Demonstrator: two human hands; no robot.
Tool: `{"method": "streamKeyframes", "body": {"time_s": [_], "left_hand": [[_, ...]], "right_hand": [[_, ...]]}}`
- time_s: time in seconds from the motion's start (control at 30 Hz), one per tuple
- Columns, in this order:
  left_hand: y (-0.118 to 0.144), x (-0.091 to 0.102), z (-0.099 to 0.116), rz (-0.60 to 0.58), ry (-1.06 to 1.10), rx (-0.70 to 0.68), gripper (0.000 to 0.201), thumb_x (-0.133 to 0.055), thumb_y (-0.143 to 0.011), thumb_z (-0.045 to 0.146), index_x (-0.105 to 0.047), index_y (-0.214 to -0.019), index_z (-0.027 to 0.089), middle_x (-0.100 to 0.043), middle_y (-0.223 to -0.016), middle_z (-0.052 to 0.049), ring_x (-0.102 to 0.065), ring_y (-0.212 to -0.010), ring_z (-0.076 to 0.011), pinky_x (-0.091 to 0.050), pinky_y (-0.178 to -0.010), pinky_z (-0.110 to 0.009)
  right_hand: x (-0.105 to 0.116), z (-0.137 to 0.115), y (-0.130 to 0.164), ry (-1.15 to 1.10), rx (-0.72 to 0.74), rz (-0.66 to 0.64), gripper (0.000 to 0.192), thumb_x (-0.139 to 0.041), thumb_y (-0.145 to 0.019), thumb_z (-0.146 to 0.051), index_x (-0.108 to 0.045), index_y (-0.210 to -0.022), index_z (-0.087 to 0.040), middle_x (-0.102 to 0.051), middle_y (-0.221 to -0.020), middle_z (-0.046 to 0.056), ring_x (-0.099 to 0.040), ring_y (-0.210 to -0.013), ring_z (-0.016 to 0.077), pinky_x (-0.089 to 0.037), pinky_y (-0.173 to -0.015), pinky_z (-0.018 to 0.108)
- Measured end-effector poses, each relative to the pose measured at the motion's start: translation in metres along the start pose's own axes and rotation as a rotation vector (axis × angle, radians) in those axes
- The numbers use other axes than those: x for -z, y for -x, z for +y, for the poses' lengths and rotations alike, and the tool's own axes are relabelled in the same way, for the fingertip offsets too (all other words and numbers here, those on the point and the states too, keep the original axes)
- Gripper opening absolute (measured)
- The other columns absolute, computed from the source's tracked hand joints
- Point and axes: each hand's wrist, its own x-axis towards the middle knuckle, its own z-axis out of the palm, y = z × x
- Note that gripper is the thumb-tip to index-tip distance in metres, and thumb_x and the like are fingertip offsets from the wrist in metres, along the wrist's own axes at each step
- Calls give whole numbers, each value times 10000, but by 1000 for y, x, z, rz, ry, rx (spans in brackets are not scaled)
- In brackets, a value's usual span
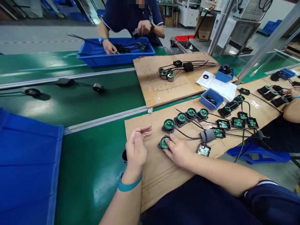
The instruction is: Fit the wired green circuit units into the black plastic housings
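Note:
My right hand point(179, 150) grips a round black housing with a green circuit board point(164, 142) by its right edge, on the cardboard. My left hand point(136, 147), with a teal wristband, is raised left of it, fingers stretched and nothing visible in them. Partly hidden behind that wrist is a dark round part point(124, 155). Just beyond my right hand stand several similar housings point(169, 125) with green boards and black cables. A grey box-shaped cover point(207, 135) and small open cases with boards point(203, 150) lie to the right.
A green conveyor belt point(112, 93) carries cabled parts. On its far side, a co-worker's hands are at a blue bin point(93, 59). Another blue bin point(30, 168) stands at left. Small blue trays point(212, 98) and a paper sheet point(219, 86) lie ahead; another person's arm is at right.

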Motion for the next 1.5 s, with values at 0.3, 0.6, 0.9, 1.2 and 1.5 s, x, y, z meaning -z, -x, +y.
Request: {"method": "streamKeyframes", "body": {"time_s": [0.3,0.6,0.9,1.2,1.5], "left_hand": [[-1,-5,-4,75,23,-28,462,-414,-1059,525,-675,-1049,144,-720,-1118,-139,-704,-1004,-226,-575,-833,-361],[0,-3,-7,47,-83,-69,454,-423,-1058,513,-670,-1073,132,-711,-1134,-148,-695,-1010,-228,-572,-842,-371],[6,5,24,-158,-408,-27,409,-429,-1052,501,-650,-1174,180,-699,-1222,-108,-674,-1099,-221,-551,-932,-375],[60,47,27,-440,-888,-412,348,-647,-945,279,-547,-1251,147,-520,-1461,-212,-534,-1366,-329,-551,-1030,-465],[54,-5,-6,-409,-955,-527,137,-670,-945,213,-580,-1039,171,-628,-1317,-160,-651,-1214,-263,-587,-1021,-412]], "right_hand": [[-1,-2,2,-50,7,-41,439,-678,-954,-334,-670,-1294,-55,-585,-1393,297,-735,-1060,342,-633,-909,443],[9,-1,2,-79,48,-32,434,-640,-985,-374,-648,-1312,-90,-593,-1394,253,-715,-1104,312,-603,-965,421],[18,0,9,-153,6,-199,618,-707,-939,-380,-531,-1457,-91,-516,-1486,264,-619,-1282,345,-549,-1054,461],[118,114,81,-13,316,-340,653,-516,-803,-40,-534,-1450,-121,-493,-1542,179,-406,-1462,333,-283,-1178,571],[93,126,66,176,508,-203,309,-537,-929,-88,-661,-1212,-72,-671,-1027,179,-565,-1006,292,-426,-910,453]]}}
